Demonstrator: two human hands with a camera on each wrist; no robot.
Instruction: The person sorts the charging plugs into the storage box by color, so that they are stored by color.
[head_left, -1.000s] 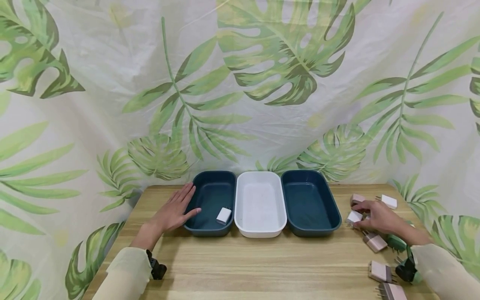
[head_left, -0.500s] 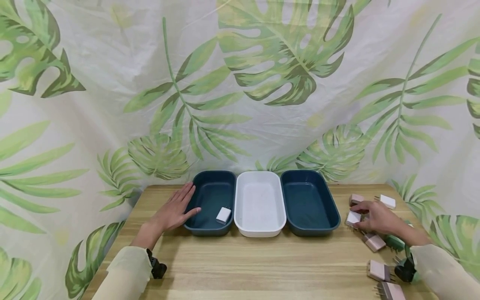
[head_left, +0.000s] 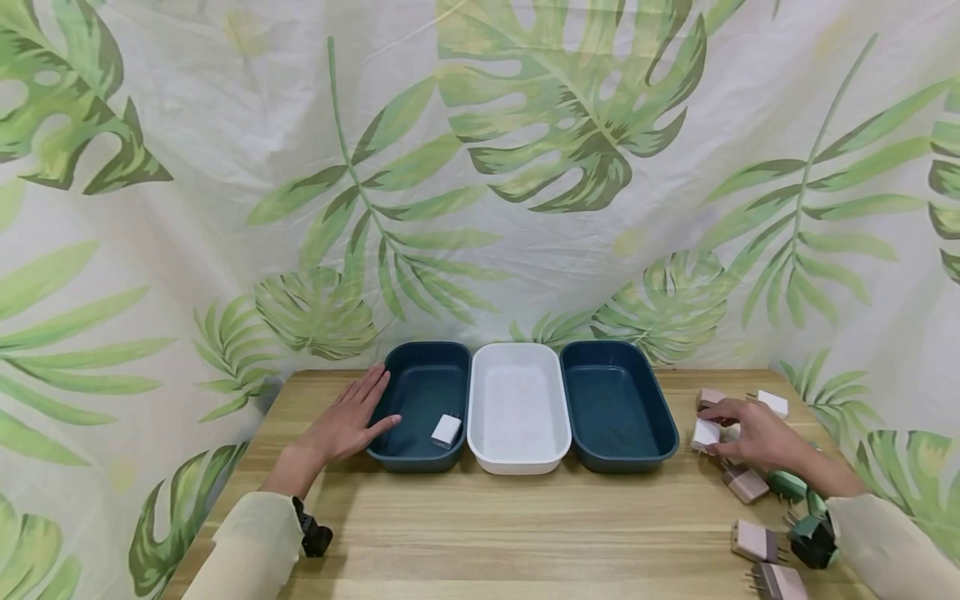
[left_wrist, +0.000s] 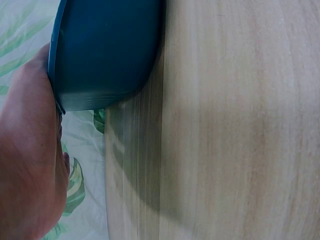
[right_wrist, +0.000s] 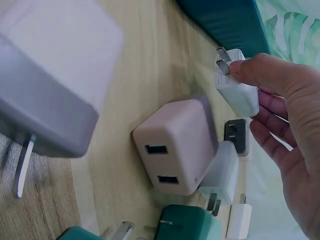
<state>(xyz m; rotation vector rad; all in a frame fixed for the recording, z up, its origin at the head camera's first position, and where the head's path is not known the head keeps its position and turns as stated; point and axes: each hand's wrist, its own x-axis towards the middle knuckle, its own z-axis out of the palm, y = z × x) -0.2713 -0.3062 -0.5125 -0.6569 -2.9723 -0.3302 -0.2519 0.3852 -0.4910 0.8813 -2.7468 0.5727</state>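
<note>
At the right of the table, my right hand pinches a white charger between thumb and fingers; the right wrist view shows the thumb beside the metal prongs of this white charger. My left hand rests on the left rim of the left dark blue tray, fingers straight and thumb over the inside. Another white charger lies in that tray. From the left wrist, the hand is against the outside of the blue tray.
A white tray stands between the left tray and a second dark blue tray. Around my right hand lie pink chargers, green chargers and a white one. A leaf-patterned cloth hangs behind the table.
The head view has shifted very slightly. Both hands keep nearly the same places, the right one still at the white charger.
</note>
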